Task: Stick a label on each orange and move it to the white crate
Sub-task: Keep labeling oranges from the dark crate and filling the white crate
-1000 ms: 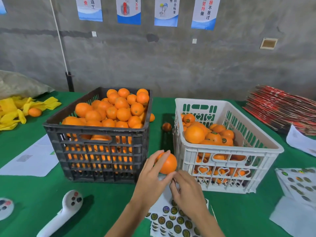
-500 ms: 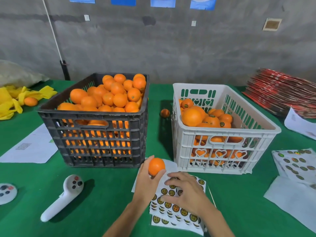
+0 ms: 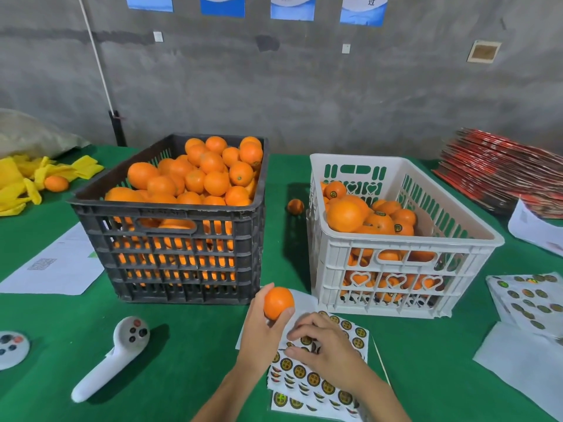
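Left hand [image 3: 262, 327] grips an orange [image 3: 278, 302] above the green table [image 3: 189, 345].

A rough grey concrete wall [image 3: 304, 86] runs behind the desk [image 3: 189, 345], which is covered in green cloth. Blue-and-white posters [image 3: 292, 7] hang along the wall's top, and a white cord [image 3: 97, 56] slants down it at left.

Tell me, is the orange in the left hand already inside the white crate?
No, the left hand holds the orange in front of the white crate, above the label sheet.
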A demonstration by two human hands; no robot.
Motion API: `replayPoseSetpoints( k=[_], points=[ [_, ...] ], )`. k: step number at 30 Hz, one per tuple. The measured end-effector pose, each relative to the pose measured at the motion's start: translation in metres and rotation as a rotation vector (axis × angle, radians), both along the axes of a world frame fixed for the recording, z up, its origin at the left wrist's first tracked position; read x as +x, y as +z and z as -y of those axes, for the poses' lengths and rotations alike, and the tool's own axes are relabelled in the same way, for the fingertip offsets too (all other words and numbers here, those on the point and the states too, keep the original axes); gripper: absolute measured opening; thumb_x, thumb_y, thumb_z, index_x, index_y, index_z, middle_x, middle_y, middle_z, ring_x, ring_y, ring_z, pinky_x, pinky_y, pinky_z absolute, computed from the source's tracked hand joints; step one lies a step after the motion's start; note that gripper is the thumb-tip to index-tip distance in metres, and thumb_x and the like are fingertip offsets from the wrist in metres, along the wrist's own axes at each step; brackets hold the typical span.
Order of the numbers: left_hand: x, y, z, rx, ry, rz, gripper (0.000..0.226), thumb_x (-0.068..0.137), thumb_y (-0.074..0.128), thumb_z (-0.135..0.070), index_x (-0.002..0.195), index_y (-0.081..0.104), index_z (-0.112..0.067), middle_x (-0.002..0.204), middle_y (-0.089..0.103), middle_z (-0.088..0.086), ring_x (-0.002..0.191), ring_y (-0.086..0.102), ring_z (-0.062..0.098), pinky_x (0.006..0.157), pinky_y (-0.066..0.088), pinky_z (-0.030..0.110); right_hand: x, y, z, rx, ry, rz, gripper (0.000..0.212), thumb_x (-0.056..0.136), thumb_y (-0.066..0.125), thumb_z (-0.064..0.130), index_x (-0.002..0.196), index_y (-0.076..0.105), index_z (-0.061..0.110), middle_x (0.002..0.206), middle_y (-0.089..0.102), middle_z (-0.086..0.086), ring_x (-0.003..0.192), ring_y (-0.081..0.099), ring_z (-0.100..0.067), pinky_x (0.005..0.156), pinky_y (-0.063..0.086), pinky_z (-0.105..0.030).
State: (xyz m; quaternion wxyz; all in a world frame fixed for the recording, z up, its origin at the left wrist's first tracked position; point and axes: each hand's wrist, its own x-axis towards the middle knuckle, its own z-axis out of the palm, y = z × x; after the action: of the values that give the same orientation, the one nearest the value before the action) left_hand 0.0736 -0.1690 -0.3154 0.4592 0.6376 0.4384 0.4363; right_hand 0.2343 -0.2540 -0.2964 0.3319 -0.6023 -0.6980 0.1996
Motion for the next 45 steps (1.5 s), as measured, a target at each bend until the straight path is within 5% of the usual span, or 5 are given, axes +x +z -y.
replayPoseSetpoints(
  k=[5,22,35,40,45],
  points=[
    [-0.001,-0.003,0.0,0.021,-0.007,-0.006,0.059,0.092,0.074,-0.046,0.142,0.044,-0.045,0.138,0.052,-0.013,0.118,0.06,0.001,0.093,0.053,0.021,0.003,-0.001,-0.002,-0.069,0.022,-0.083,0.036,0.083,0.067,0.073,0.108,0.069,0.048,0.118,0.057,0.018,0.12,0.051,-0.008,0.105,0.04,-0.036],
    [-0.001,-0.003,0.0,0.04,-0.001,-0.049,0.06,0.092,0.074,-0.045,0.144,0.043,-0.044,0.141,0.048,-0.013,0.117,0.05,-0.016,0.087,0.044,0.002,0.006,0.008,-0.004,-0.205,0.03,-0.203,0.021,0.085,0.074,0.054,0.105,0.072,0.047,0.118,0.058,0.021,0.123,0.048,-0.002,0.11,0.038,-0.035],
    [0.0,-0.003,0.0,0.033,-0.016,-0.039,0.062,0.089,0.074,-0.049,0.143,0.042,-0.047,0.142,0.047,-0.016,0.118,0.051,-0.014,0.096,0.054,0.023,0.004,0.009,-0.005,-0.185,0.029,-0.225,0.019,0.086,0.073,0.055,0.101,0.076,0.044,0.117,0.061,0.017,0.122,0.052,-0.006,0.108,0.04,-0.038],
    [0.0,-0.001,0.002,0.032,-0.014,-0.061,0.06,0.093,0.075,-0.04,0.143,0.043,-0.044,0.14,0.048,-0.016,0.116,0.051,-0.015,0.086,0.045,0.003,0.004,0.011,-0.004,-0.183,0.018,-0.223,0.016,0.087,0.071,0.054,0.099,0.077,0.044,0.115,0.062,0.018,0.12,0.053,-0.006,0.108,0.04,-0.037],
    [-0.001,0.002,0.003,0.021,-0.021,-0.064,0.059,0.093,0.075,-0.038,0.14,0.042,-0.048,0.139,0.046,-0.018,0.116,0.049,-0.017,0.085,0.044,0.001,0.002,0.012,-0.004,-0.167,0.004,-0.225,0.007,0.088,0.074,0.04,0.094,0.078,0.041,0.113,0.063,0.016,0.118,0.055,-0.008,0.107,0.041,-0.035]
  ],
)
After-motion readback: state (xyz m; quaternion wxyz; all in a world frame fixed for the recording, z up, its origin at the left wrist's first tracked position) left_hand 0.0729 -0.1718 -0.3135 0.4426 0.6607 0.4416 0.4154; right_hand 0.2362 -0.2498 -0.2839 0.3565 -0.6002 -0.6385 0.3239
